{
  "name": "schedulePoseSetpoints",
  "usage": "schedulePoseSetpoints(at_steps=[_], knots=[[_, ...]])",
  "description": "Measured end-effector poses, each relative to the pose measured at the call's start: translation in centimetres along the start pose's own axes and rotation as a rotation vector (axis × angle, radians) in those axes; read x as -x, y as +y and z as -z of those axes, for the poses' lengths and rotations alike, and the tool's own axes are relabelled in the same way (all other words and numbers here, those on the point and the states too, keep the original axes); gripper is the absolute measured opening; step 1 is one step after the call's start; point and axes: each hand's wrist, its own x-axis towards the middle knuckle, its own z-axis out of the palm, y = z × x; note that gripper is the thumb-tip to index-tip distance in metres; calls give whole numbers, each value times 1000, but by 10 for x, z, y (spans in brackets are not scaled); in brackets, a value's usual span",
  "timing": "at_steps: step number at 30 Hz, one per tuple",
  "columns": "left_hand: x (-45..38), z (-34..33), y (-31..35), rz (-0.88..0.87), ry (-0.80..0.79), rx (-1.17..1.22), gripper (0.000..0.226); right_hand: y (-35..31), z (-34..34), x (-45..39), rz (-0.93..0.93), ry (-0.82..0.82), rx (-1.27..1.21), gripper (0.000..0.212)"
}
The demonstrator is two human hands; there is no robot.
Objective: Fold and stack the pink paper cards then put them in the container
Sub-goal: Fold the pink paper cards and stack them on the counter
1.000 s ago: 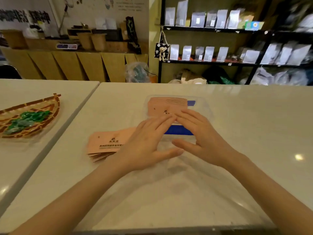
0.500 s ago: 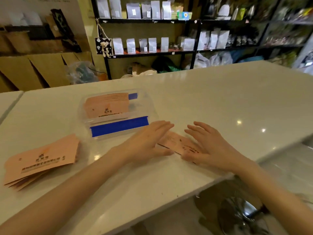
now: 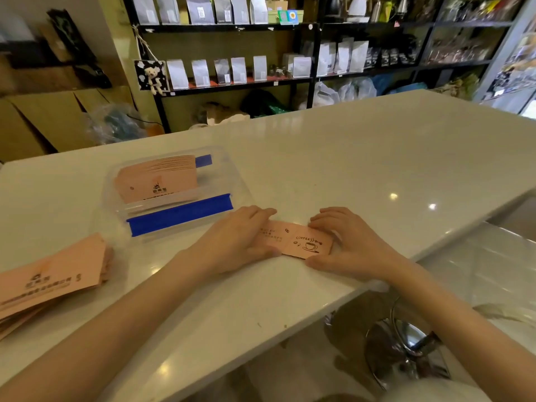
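Note:
One pink paper card (image 3: 298,242) with a coffee cup drawing lies flat on the white counter (image 3: 362,158). My left hand (image 3: 240,236) presses on its left end and my right hand (image 3: 345,242) holds its right end between thumb and fingers. Behind and to the left stands a clear plastic container (image 3: 179,216) with blue tape strips, holding a stack of folded pink cards (image 3: 158,179). A loose pile of pink cards (image 3: 49,280) lies at the far left of the counter.
The counter's front edge runs diagonally just right of my right hand, with a metal stool base (image 3: 403,343) on the floor below. Black shelves with white pouches (image 3: 232,69) stand behind the counter.
My hands came away from the container to a single card on the counter, then spread apart so the card's printed face shows. The camera view swung to the right.

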Motion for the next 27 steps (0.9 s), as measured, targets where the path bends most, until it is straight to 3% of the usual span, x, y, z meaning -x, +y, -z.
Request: schedulePoseSetpoints(at_steps=[15,27], knots=[[56,72,-25,48,530,-68,75,-68,32,-48,231,108,-190,60],[152,108,-68,333,677,-10,77,-162,2,-110,610,2,-175,59]])
